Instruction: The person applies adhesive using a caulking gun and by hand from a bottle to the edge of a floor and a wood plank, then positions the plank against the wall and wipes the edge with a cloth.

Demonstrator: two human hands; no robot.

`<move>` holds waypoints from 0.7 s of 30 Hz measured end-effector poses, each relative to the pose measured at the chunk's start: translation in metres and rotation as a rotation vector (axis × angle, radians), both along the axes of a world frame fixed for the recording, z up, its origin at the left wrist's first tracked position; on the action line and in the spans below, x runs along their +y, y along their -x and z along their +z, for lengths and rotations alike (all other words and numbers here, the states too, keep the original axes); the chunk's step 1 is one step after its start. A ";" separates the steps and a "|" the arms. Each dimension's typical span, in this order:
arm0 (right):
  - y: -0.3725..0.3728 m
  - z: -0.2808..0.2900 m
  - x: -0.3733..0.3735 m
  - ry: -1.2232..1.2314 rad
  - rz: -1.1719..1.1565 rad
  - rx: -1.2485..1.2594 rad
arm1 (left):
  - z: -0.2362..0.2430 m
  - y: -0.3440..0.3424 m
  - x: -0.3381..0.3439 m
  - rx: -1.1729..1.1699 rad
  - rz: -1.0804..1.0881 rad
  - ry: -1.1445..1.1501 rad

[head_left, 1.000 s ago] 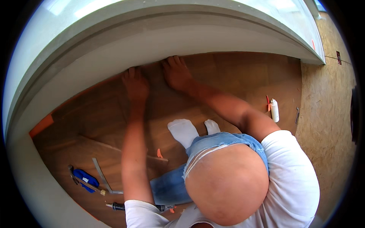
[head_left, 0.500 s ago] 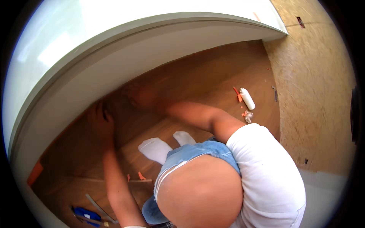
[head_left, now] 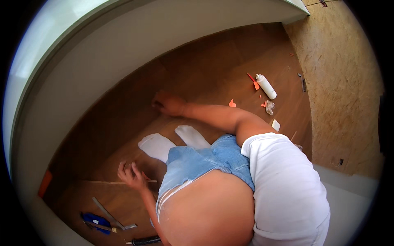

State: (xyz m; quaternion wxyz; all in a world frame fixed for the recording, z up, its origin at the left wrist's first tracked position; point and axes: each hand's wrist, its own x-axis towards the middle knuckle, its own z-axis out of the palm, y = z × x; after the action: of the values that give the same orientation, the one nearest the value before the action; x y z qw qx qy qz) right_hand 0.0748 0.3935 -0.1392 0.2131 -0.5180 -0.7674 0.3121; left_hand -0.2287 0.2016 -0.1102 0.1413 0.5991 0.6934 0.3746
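My left hand (head_left: 132, 176) is lifted above the brown wood floor (head_left: 217, 69), its fingers loosely bent and apart with nothing visible in them. It is near the edge of a floor plank (head_left: 108, 182). Farther forward, my right hand (head_left: 170, 105) is low over the darker part of the floor, just ahead of my white-socked feet (head_left: 156, 145). Its fingers look curled, but blur and shadow hide whether anything is in them.
A pale wall (head_left: 98, 65) curves along the far left. Right of my arm lie a white squeeze bottle (head_left: 266, 87), orange scraps (head_left: 232, 103) and crumpled clear plastic (head_left: 269, 107). Lower left are a metal square (head_left: 107, 212), a blue item (head_left: 96, 221) and a black-handled tool (head_left: 143, 240). Bare chipboard (head_left: 340, 86) covers the right.
My left hand has drawn back from the wall toward my body. My right hand has shifted slightly right and nearer. The view has tilted, uncovering more of the floor beside my right arm.
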 end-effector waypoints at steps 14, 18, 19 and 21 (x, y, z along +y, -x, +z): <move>-0.417 -0.008 -0.064 -0.143 -0.801 -0.917 | 0.034 0.086 -0.251 0.020 0.231 0.541; -0.460 -0.036 -0.060 -0.051 -0.534 -1.061 | 0.071 0.054 -0.200 0.047 0.178 0.705; -0.471 -0.049 -0.052 -0.153 -0.497 -1.181 | 0.082 0.049 -0.190 0.091 0.192 0.684; -0.484 -0.039 -0.047 -0.077 -0.300 -1.228 | 0.100 0.040 -0.183 0.105 0.270 0.664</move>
State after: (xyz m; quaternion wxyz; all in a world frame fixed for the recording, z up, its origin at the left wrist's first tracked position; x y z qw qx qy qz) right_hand 0.5587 0.3467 -0.1781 -0.2061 -0.6964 -0.6796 -0.1033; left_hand -0.2692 0.0183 -0.0103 0.2413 0.4420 0.8565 0.1130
